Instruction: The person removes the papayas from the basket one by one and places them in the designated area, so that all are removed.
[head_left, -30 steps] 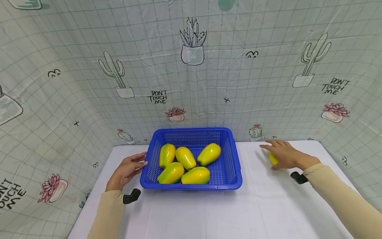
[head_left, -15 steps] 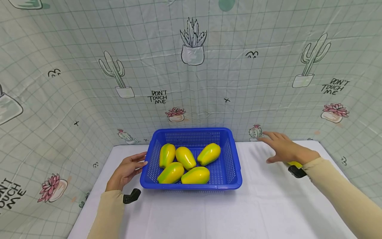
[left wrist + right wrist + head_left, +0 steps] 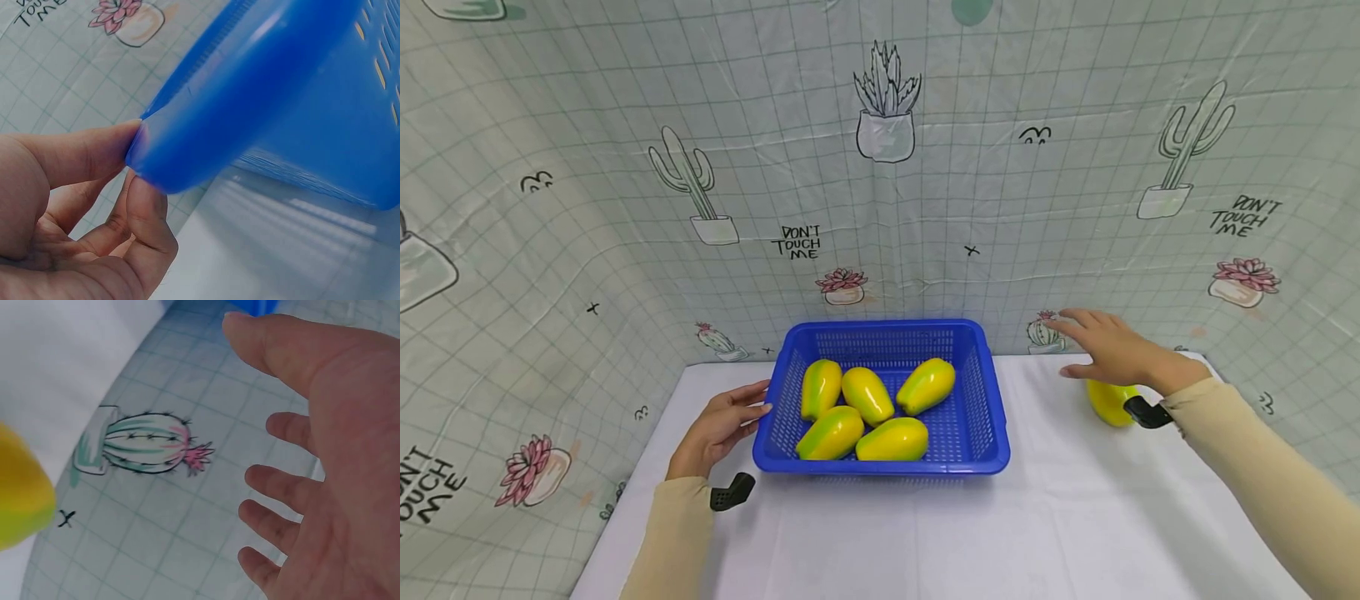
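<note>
One papaya (image 3: pixel 1108 402) uncovered, right hand (image 3: pixel 1112 354) higher.

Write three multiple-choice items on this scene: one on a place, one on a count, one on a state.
1. Where does the loose papaya lie?
A. on the table, right of the blue basket
B. in the basket
C. in the left hand

2. How many papayas lie in the basket?
A. three
B. five
C. seven

3. What is the right hand doing?
A. gripping the papaya
B. hovering with fingers spread, holding nothing
C. holding the basket

Answers: 1 A, it rests on the white cloth beside the basket. 2 B, five show in the head view. 3 B, the right wrist view shows an empty palm.
</note>
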A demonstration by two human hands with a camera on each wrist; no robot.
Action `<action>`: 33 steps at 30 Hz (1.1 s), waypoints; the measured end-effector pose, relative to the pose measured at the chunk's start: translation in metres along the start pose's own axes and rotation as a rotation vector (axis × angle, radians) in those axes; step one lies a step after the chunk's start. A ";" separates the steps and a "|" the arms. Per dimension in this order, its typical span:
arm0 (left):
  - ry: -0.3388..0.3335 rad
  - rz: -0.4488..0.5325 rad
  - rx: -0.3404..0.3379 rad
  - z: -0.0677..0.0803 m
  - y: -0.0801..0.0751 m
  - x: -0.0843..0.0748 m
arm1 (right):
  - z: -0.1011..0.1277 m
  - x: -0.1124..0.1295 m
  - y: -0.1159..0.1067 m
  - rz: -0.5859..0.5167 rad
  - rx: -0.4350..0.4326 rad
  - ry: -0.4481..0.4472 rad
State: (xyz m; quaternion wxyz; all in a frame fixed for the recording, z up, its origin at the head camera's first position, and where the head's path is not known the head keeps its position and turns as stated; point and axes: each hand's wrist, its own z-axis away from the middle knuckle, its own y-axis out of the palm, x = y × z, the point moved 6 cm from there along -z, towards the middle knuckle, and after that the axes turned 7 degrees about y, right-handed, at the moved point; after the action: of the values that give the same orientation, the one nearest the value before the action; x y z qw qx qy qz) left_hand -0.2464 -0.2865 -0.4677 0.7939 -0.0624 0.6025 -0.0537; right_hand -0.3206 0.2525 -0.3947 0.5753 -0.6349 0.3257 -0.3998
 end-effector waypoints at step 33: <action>0.009 0.014 0.006 0.002 0.001 -0.001 | -0.059 0.149 0.009 0.216 -0.042 -0.184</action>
State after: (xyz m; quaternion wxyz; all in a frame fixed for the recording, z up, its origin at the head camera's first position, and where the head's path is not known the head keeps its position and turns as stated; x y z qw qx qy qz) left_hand -0.2447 -0.2853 -0.4666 0.7917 -0.0556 0.6062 -0.0501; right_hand -0.3023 0.0933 -0.3825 0.6292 -0.6420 0.3461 -0.2686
